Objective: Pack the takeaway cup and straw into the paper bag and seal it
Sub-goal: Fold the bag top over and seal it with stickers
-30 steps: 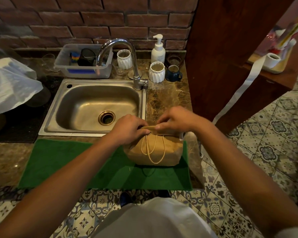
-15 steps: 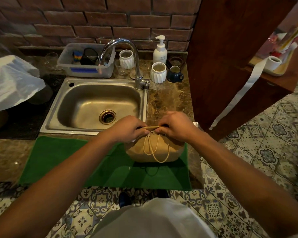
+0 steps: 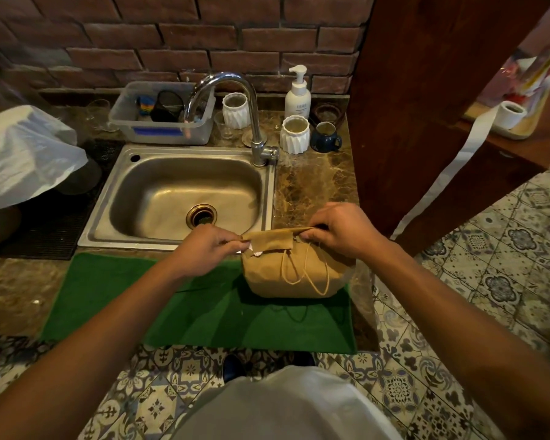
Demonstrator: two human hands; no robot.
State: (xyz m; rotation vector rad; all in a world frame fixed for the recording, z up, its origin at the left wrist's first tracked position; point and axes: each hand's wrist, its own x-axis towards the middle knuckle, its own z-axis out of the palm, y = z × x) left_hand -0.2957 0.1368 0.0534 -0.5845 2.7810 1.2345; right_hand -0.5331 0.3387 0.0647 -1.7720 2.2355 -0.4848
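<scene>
The bag (image 3: 294,271) top is now stretched wider, pinched by the left hand (image 3: 208,246) and right hand (image 3: 340,228); cup and straw are hidden.

Marble counter (image 3: 311,192), green mat (image 3: 172,300) on it, paper bag (image 3: 286,274) on mat, sink (image 3: 185,192) inset

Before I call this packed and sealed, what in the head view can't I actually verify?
- Cup and straw: neither shows; the folded paper bag walls hide whatever is inside.
- Seal: the left hand and right hand pinch the ends of the top fold, covering them. A small white bit at the left corner is too small to identify.
- Soap bottle label: print too small to read.
- Shelf items at right: blurred, cut by the frame edge.
</scene>
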